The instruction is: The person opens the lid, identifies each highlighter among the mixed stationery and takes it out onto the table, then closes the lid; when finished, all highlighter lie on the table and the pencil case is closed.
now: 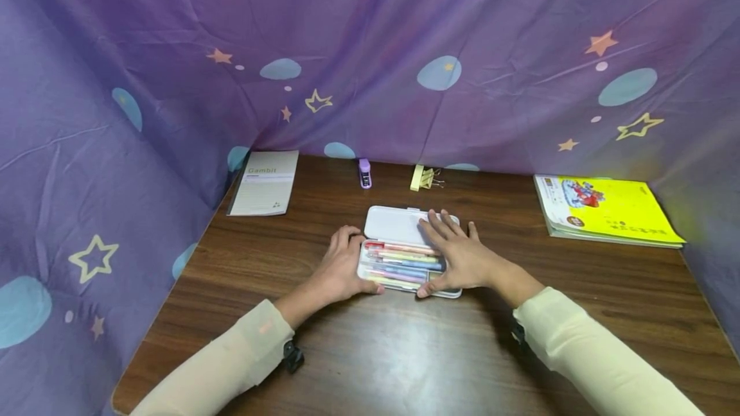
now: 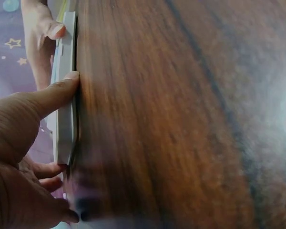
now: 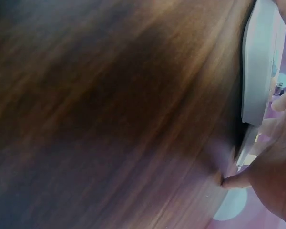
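Purple curtain [image 1: 370, 31] backs table [image 1: 381, 352], wide wood nearside; open case [image 1: 390, 223] holds pens [image 1: 405, 264]; left grip [image 1: 342, 268] clamped on its left end, right grip [image 1: 462, 259] apart, spread over right side.

Both long, pale cream fabric sleeves [image 1: 595, 345] are softly wrinkled, the left one bearing a faint orange-pink patch [image 1: 266, 327] near its cuff [image 1: 280, 321]. Beneath each cuff shows 1 small black device [image 1: 293, 357], the right one partly hidden.
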The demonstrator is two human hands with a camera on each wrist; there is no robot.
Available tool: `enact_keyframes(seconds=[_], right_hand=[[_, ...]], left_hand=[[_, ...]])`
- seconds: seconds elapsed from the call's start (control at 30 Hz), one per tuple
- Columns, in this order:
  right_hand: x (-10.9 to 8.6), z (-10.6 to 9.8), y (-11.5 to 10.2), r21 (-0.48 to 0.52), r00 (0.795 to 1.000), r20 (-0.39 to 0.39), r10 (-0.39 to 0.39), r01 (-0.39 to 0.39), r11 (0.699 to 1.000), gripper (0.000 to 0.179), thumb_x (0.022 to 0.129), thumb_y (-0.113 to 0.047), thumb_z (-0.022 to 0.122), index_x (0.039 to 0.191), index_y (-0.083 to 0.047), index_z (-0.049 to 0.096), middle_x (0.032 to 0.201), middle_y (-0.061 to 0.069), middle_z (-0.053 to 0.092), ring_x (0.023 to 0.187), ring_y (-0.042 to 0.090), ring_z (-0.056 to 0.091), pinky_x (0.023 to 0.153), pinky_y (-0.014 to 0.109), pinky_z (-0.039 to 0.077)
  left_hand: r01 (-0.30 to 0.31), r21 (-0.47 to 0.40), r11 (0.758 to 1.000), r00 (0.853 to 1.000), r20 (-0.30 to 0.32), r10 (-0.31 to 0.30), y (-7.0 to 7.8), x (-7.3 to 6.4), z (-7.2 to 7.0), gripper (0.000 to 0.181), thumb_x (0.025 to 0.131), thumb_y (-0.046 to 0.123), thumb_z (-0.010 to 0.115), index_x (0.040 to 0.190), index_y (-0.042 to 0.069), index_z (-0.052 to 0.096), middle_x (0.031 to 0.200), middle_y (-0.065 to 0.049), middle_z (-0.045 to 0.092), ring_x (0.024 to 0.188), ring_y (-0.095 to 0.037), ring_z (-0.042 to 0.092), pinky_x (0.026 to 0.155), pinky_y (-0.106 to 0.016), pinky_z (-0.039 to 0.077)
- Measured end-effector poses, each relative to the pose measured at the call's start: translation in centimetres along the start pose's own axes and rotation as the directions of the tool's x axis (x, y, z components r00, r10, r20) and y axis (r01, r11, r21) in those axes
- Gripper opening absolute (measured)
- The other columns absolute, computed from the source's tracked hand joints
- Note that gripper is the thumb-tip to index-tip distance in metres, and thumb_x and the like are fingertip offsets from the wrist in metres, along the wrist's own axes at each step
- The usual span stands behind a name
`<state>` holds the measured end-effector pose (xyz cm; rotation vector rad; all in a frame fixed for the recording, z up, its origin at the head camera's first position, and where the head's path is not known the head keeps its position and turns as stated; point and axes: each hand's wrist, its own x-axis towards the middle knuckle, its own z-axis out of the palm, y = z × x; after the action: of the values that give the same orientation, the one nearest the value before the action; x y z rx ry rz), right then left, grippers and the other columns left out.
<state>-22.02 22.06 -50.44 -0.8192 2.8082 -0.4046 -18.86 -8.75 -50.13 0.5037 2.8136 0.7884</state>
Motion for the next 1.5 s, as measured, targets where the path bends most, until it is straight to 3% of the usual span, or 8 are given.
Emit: enact_keyframes(seconds=[0.17,0.5,0.8,0.93,1.03,1.13,1.3,1.5], right_hand=[[-0.1,0.2,0.1,0.009,1.000,0.010,-0.008,0.008,1.000,0.148,0.069,-0.092,0.080,0.179,-0.015,0.018,0.186,0.022,0.007,0.172,0.051,0.006,0.124,0.093,0.008],[-0.4,0.0,0.1,0.016,1.000,0.005,-0.011,0.011,1.000,0.145,0.071,-0.090,0.081,0.179,-0.016,0.019,0.186,0.022,0.007,0.172,0.052,0.005,0.124,0.093,0.006],[-0.1,0.2,0.2,0.007,1.000,-0.013,-0.027,0.027,1.000,0.142,0.070,-0.091,0.081,0.179,-0.021,0.023,0.186,0.022,0.013,0.171,0.054,0.008,0.122,0.094,0.008],[-0.5,0.1,-0.4,-0.029,0.993,-0.077,-0.088,0.086,0.996,0.132,0.073,-0.090,0.081,0.176,-0.023,0.033,0.182,0.016,0.032,0.168,0.049,0.026,0.125,0.091,0.013],[-0.9,0.1,-0.9,-0.066,0.967,-0.178,-0.184,0.174,0.982,0.108,0.082,-0.078,0.084,0.167,-0.019,0.051,0.166,0.013,0.052,0.153,0.041,0.049,0.122,0.084,0.032],[-1.0,0.4,-1.4,-0.122,0.912,-0.279,-0.301,0.277,0.953,0.069,0.093,-0.055,0.086,0.147,-0.015,0.070,0.141,0.010,0.066,0.128,0.033,0.062,0.104,0.065,0.052],[-0.7,0.9,-1.9,-0.219,0.833,-0.356,-0.425,0.367,0.904,0.026,0.099,-0.021,0.083,0.123,-0.011,0.081,0.114,0.004,0.068,0.101,0.024,0.063,0.084,0.043,0.056],[-0.2,1.0,-2.3,-0.225,0.832,-0.360,-0.421,0.361,0.905,0.020,0.098,-0.016,0.084,0.116,-0.007,0.081,0.105,0.003,0.065,0.093,0.021,0.060,0.078,0.039,0.056]], left_hand=[[-0.020,0.097,0.995,0.998,0.063,0.014,0.3,0.1,-0.9,0.125,0.077,0.065,0.096,0.165,-0.003,0.040,0.167,-0.026,0.039,0.155,-0.044,0.040,0.132,-0.057,0.040],[-0.071,0.165,0.984,0.980,0.193,0.038,-0.1,1.7,-1.3,0.137,0.088,0.083,0.073,0.177,0.000,0.009,0.186,-0.021,0.009,0.174,-0.042,0.008,0.141,-0.063,0.012],[-0.055,0.173,0.983,0.982,0.187,0.022,-0.5,1.9,-1.3,0.143,0.084,0.088,0.073,0.177,0.003,0.005,0.187,-0.020,0.006,0.175,-0.038,0.005,0.141,-0.062,0.007],[-0.052,0.181,0.982,0.981,0.194,0.016,-0.5,1.9,-1.2,0.143,0.084,0.089,0.072,0.177,0.002,0.005,0.187,-0.020,0.005,0.175,-0.036,0.005,0.141,-0.061,0.006],[-0.052,0.190,0.980,0.980,0.198,0.014,-0.5,1.9,-1.2,0.143,0.084,0.090,0.071,0.177,0.002,0.006,0.187,-0.020,0.006,0.175,-0.036,0.007,0.141,-0.062,0.006],[-0.052,0.192,0.980,0.979,0.202,0.012,-0.5,1.9,-1.2,0.144,0.084,0.091,0.070,0.177,0.002,0.006,0.187,-0.020,0.006,0.175,-0.036,0.006,0.141,-0.061,0.005],[-0.045,0.185,0.982,0.979,0.203,0.007,-0.6,2.0,-1.1,0.146,0.083,0.091,0.070,0.177,0.001,0.005,0.187,-0.020,0.005,0.175,-0.035,0.006,0.141,-0.060,0.005],[-0.039,0.171,0.985,0.979,0.203,0.004,-0.7,2.1,-1.1,0.146,0.083,0.090,0.072,0.177,0.001,0.005,0.187,-0.020,0.005,0.175,-0.034,0.005,0.141,-0.060,0.005]])
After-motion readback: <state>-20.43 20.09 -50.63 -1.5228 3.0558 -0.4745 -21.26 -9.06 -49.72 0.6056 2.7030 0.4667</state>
